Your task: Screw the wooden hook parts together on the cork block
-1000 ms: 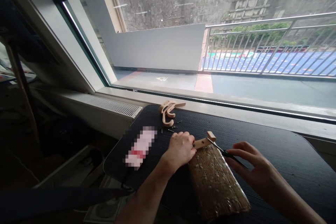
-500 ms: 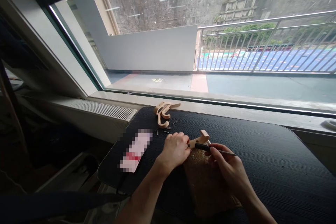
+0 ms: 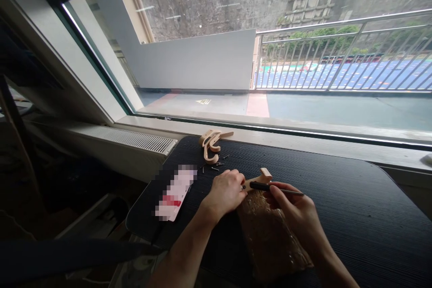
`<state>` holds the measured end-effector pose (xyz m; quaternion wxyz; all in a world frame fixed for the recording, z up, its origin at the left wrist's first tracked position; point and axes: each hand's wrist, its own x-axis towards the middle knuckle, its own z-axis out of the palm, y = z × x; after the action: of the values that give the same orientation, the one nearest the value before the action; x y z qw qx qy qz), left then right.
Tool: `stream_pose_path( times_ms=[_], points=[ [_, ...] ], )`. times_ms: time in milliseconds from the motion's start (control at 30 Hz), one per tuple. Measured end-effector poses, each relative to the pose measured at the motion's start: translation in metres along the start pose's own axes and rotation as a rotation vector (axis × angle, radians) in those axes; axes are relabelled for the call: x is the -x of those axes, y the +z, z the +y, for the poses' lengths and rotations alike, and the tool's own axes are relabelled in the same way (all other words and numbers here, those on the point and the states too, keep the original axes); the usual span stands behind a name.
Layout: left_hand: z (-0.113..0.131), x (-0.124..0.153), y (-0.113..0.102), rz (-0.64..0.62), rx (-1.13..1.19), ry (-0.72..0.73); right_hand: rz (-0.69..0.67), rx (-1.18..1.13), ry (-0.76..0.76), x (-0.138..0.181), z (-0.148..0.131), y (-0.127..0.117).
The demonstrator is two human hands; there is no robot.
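Note:
My left hand is closed over one end of a pale wooden hook piece that rests on the far edge of a brown board wrapped in clear film. My right hand grips a thin screwdriver with a black handle. The tool lies nearly level, its black end against the wooden piece close to my left fingers, its metal shaft pointing right. Both hands sit over the board, on the black ribbed table.
Two more wooden hooks lie at the table's far left edge, with several small dark screws scattered just in front. A blurred white and red packet lies at the left. A radiator grille and window sill run behind.
My right hand has picked the screwdriver up from the board, closed on it and turned it level against the wooden piece. The left hand has stayed on the piece.

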<state>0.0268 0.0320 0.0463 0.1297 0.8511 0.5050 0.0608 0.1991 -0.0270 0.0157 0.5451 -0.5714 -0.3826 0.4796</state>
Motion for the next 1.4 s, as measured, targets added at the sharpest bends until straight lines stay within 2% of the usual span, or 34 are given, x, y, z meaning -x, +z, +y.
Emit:
stream_pose_path(
  times_ms=[133,300,433,600,767,900,1067,1267,1400],
  points=[
    [0.000,-0.001,0.000,0.002,0.000,0.001,-0.052,-0.032,0.028,0.000,0.001,0.004],
    [-0.002,-0.001,0.002,0.015,-0.026,0.022,0.024,0.016,-0.008,-0.001,0.000,0.003],
    [-0.003,-0.002,0.003,0.022,-0.012,0.026,-0.075,0.005,0.010,-0.003,0.004,0.003],
    [-0.005,-0.002,0.003,0.023,-0.003,0.038,0.023,0.024,-0.041,-0.004,0.004,0.002],
    [-0.006,-0.002,0.001,0.003,0.010,0.023,-0.087,0.019,0.007,-0.005,-0.001,0.004],
    [-0.005,-0.001,-0.001,-0.008,0.029,0.020,0.034,0.034,-0.066,-0.005,-0.003,0.001],
    [-0.005,-0.001,-0.001,-0.003,0.031,0.002,-0.085,0.032,0.002,-0.004,0.003,0.008],
    [-0.008,0.000,0.003,0.029,-0.002,0.043,-0.089,0.052,-0.022,-0.008,0.005,0.007],
    [-0.009,0.000,0.003,0.031,-0.025,0.049,-0.184,0.108,-0.074,-0.010,0.000,0.009]
  ],
)
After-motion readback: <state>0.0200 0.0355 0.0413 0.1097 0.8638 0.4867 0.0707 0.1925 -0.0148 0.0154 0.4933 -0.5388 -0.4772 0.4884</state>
